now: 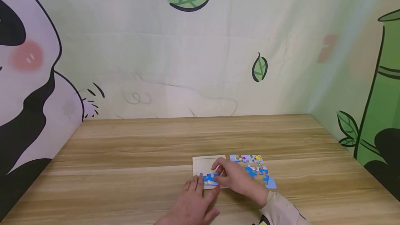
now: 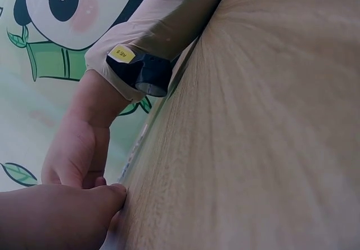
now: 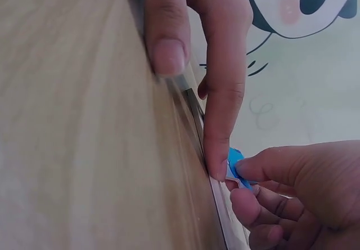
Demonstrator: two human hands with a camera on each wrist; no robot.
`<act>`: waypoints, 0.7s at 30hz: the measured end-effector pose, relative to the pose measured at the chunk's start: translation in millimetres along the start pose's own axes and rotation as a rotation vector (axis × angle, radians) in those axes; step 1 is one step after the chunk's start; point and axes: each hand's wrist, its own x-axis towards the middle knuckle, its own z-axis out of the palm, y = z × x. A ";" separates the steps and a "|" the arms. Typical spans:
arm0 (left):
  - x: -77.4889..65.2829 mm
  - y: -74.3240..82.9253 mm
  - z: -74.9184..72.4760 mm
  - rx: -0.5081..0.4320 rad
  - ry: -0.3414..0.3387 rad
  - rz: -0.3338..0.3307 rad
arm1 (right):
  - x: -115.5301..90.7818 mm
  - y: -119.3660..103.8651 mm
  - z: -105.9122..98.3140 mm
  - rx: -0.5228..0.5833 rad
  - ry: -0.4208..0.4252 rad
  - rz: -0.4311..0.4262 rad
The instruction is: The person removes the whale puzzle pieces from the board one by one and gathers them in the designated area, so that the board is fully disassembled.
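A shallow wooden puzzle tray (image 1: 197,164) lies on the table, with joined blue puzzle pieces (image 1: 208,179) along its near side. My right hand (image 1: 240,180) reaches over the tray's right part. In the right wrist view, the thumb and finger of the right hand (image 3: 312,185) pinch a blue puzzle piece (image 3: 234,161). My left hand (image 1: 192,202) rests at the tray's near left edge, fingers stretched forward and fingertips at the joined pieces. One left fingertip is right beside the pinched piece in the right wrist view. The right hand hides part of the tray.
Right of the tray lie loose puzzle pieces (image 1: 248,158), some blue and one with a yellow sun, plus a plain pale-blue piece (image 1: 271,183). The wooden table (image 1: 140,141) meets a printed cloth backdrop (image 1: 140,44) at its far edge and sides.
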 end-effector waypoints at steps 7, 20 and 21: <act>0.1 0.1 0.4 0.012 -0.006 -0.001 | 0.7 1.0 -2.9 -0.008 0.028 -0.014; -0.3 0.6 -2.1 0.003 -0.038 -0.007 | 0.8 -0.5 -25.9 0.092 0.046 0.020; -0.5 0.7 -2.2 0.005 -0.034 -0.007 | 0.4 -0.9 -27.7 0.081 0.046 0.028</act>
